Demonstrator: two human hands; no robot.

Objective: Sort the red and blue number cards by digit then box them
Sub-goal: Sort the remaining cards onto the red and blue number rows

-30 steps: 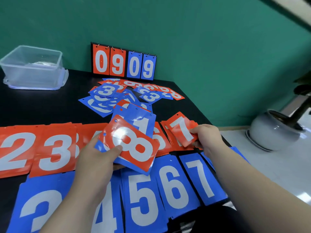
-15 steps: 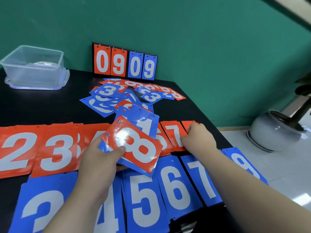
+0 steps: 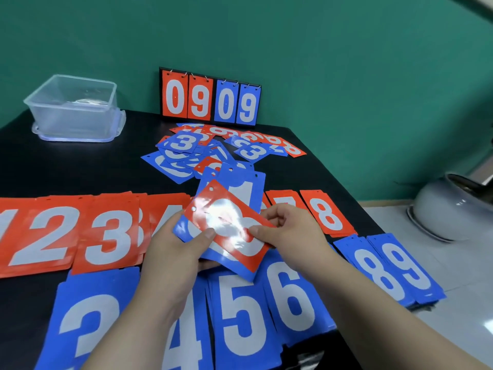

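Number cards (image 3: 226,231): a small fan held above the counter (image 3: 66,166), red card on top, blue ones beneath, a blue 1 showing behind. Judged thin, light, glossy laminate that flexes and slides readily on its neighbours. Glare washes out the top digit. Best taken by an edge, thumb over, fingers under.

Far beyond and left of the left hand: clear box (image 3: 74,108), well apart.
Just left of it: red piles (image 3: 106,231) 1, 2, 3, overlapping.
Left hand (image 3: 170,252): gripping the fan, thumb on the red face.
Nearer than both hands: blue piles (image 3: 240,316).
Beyond them: unsorted heap (image 3: 202,153).
Right hand (image 3: 293,231): pinching the top red card's right edge.
Just right of it: red 8 pile (image 3: 328,214).
Farther right: blue 9 pile (image 3: 408,271) appears to overhang the counter's edge, so a nudge could slide it off.
Open room: bare counter between box and red piles.
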